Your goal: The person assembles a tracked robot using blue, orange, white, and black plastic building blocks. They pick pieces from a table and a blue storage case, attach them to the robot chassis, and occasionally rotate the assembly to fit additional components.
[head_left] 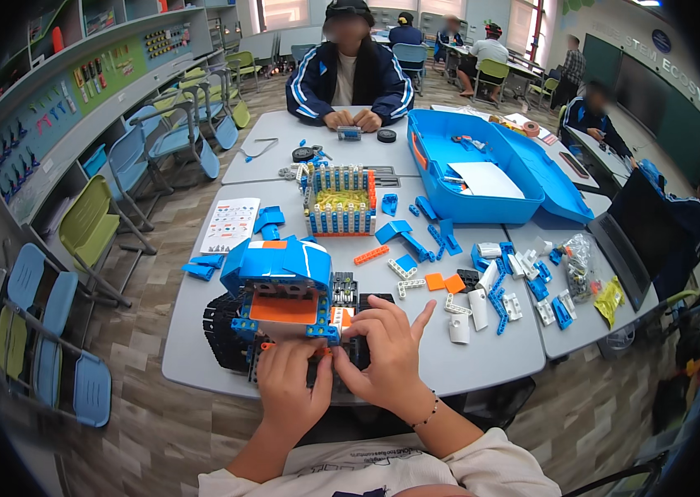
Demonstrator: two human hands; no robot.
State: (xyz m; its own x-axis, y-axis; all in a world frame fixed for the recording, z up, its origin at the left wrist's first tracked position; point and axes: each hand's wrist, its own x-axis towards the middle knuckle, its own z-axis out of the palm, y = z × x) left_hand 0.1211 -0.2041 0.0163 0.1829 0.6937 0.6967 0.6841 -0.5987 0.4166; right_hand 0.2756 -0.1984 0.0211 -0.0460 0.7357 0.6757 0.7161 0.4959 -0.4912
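Observation:
A toy building-brick vehicle (288, 269) stands at the table's near edge, with a blue hood, an orange panel and black treaded wheels or tracks at its sides. My left hand (292, 383) grips its near lower side, fingers bent against the black frame. From the right, my right hand (384, 352) holds the same side, with its thumb by a small orange piece (323, 352) and its little finger stretched out. Both sets of fingertips nearly meet there and partly hide what they pinch. Beyond the vehicle sits a brick-built box (341, 222) with yellow-green filling.
Loose blue, white and orange bricks (495, 294) cover the table's right half. A blue case (482, 211) lies opened behind them, near a dark laptop (619, 257). A printed sheet (231, 224) lies left. Across the table, a person (350, 74) holds a small brick piece (350, 132).

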